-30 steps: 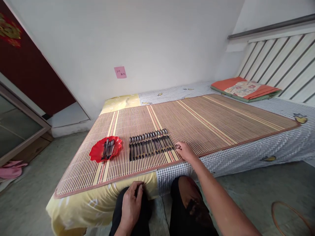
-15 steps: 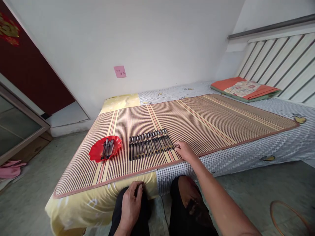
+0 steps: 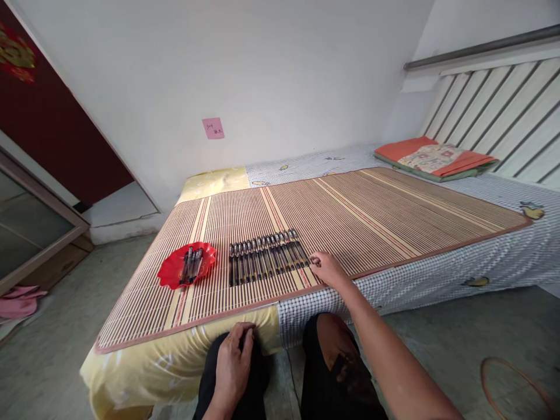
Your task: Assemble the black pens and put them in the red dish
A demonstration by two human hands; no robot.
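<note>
A row of several dark pens (image 3: 265, 256) lies side by side on a striped bamboo mat (image 3: 359, 216) that covers a bed. A red dish (image 3: 170, 274) to their left holds a few more pens (image 3: 191, 262). My right hand (image 3: 329, 268) rests on the mat at the right end of the row, fingers curled, fingertips touching the last pen's lower end. My left hand (image 3: 234, 364) lies flat on my left knee, fingers stretched out, holding nothing.
The bed's near edge shows a yellow sheet (image 3: 175, 364) and a checked sheet (image 3: 415, 280). A folded orange cushion (image 3: 435, 157) sits at the far right by a slatted headboard (image 3: 503, 116). A pink note (image 3: 213, 128) hangs on the white wall. Concrete floor surrounds the bed.
</note>
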